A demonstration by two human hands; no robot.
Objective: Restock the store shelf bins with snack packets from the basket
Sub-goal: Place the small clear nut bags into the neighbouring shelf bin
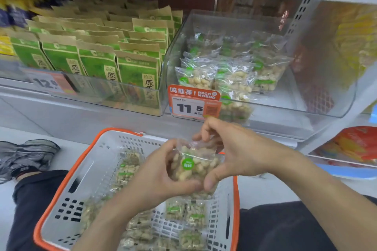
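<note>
**Restocking partly done**

We find the clear bin [265,96], centre right, part-filled; the basket [67,169] below holds many packets. Left hand [151,181] and right hand [234,155] together clasp one nut packet [193,167] above the basket.

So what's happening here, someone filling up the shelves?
Yes. A person crouched at a store shelf holds a clear packet of nuts in both hands, the left hand and right hand gripping it above a grey basket with orange rim that holds more such packets. Right ahead, the clear shelf bin with the 11.5 price tag holds matching packets, with room left on its right side.
</note>
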